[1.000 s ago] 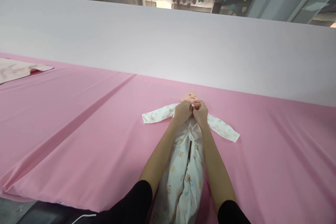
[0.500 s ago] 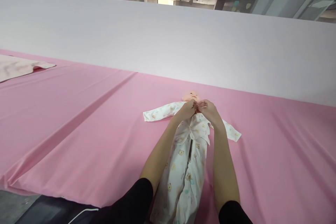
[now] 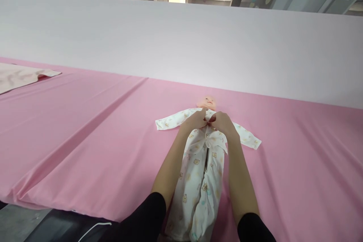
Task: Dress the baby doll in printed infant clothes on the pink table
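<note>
A baby doll (image 3: 207,102) lies on its back on the pink sheet, its head toward the wall. It wears a white baby jacket (image 3: 173,120) with small bear prints, both sleeves spread out sideways, and matching trousers (image 3: 189,181). My left hand (image 3: 198,118) pinches the jacket's front edge at the chest. Close beside it, my right hand (image 3: 221,121) pinches the opposite front edge, the fingertips of both nearly meeting. A fastener shows just below them on the jacket front. The fingers partly hide the cloth they grip.
The pink sheet (image 3: 93,132) covers the wide surface, with long creases. A pale pink cloth (image 3: 21,77) lies at the far left. Behind runs a low white wall (image 3: 170,41) with glass above. A black object with a white cord (image 3: 93,228) is at the lower left.
Both hands have moved from the doll's neck slightly down to the chest. The jacket collar, covered before, now shows above the fingers.
</note>
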The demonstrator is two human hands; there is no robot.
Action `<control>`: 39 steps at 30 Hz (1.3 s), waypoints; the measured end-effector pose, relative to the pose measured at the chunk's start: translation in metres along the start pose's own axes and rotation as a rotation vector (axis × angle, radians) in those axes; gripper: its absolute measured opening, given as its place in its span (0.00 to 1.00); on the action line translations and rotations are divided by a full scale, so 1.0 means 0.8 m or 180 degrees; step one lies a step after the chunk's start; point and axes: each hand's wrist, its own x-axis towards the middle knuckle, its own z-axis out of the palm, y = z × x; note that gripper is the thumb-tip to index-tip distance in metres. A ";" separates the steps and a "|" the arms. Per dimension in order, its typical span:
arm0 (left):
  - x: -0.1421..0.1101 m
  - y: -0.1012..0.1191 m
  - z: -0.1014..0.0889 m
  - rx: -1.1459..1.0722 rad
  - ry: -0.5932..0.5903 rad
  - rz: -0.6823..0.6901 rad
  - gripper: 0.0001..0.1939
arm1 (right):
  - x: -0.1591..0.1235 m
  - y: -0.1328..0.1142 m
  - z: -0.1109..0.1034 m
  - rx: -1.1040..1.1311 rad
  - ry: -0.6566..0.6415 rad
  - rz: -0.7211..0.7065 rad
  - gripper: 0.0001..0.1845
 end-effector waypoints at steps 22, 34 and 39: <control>0.005 0.009 0.002 -0.0453 0.0480 0.0617 0.22 | -0.010 0.008 -0.014 0.0680 0.0006 -0.0103 0.11; 0.007 0.007 0.005 -0.0796 0.0389 0.0547 0.24 | -0.018 0.004 -0.019 0.0888 -0.0408 -0.0018 0.10; 0.005 0.001 0.000 -0.0982 -0.0057 0.0385 0.19 | -0.031 -0.003 -0.028 0.0618 -0.0532 0.0038 0.11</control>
